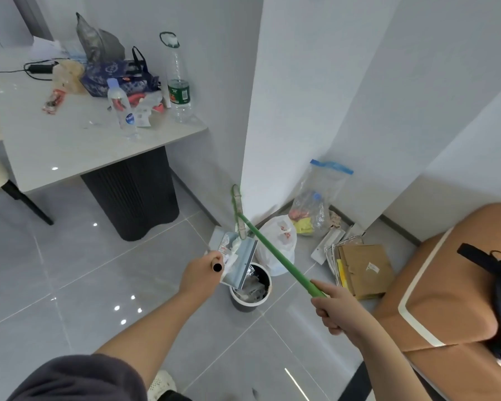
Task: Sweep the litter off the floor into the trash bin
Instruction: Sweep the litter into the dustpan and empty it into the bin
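Left hand tilts dustpan over bin; right hand grips broom.

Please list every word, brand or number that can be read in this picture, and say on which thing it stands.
No text here can be read with certainty.
Green label on the large bottle: too blurred.
Blue label on the small bottle: too blurred.
Red print on the white plastic bag: too blurred.
White sticker on the cardboard box: too small.
Print on the wrapper in the dustpan: blurred.
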A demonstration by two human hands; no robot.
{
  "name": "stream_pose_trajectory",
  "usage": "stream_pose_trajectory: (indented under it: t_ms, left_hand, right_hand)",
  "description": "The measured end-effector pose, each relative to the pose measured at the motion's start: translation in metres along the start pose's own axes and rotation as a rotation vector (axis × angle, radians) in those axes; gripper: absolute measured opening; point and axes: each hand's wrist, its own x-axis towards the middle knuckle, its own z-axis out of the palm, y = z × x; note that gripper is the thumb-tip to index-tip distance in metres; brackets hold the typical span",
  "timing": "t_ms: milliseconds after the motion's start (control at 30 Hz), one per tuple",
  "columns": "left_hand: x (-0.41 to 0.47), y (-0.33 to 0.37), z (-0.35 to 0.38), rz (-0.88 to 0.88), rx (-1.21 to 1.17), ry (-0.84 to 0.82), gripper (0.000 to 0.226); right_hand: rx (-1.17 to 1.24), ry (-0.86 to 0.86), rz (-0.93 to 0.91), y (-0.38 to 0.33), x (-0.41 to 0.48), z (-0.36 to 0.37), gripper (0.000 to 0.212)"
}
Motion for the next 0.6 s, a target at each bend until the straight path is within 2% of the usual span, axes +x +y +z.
stream_pose_trajectory:
  t_ms: [133,267,400,500,600]
  left_hand:
    - [-0.013,-0.010,0.012,0.097,0.018,-0.037,0.012]
    - [-0.018,-0.010,0.016,0.170,0.104,-0.159,0.016]
    - [-0.020,-0.006,0.014,0.221,0.218,-0.265,0.011]
    - [-0.021,-0.013,0.012,0.167,0.105,-0.339,0.010]
    - [-0.017,-0.015,0.007,0.049,-0.059,-0.454,0.032]
  right_hand:
    - [-0.111,0.048,0.008,0.005,-0.001,-0.005,0.055]
    - [-0.185,0.060,0.013,0.010,0.000,-0.007,0.055]
    - [-0.226,0.083,0.020,0.023,-0.002,-0.006,0.055]
    - [-0.259,0.104,0.017,0.033,-0.006,-0.005,0.056]
    - [-0.264,0.129,0.011,0.040,-0.010,-0.004,0.055]
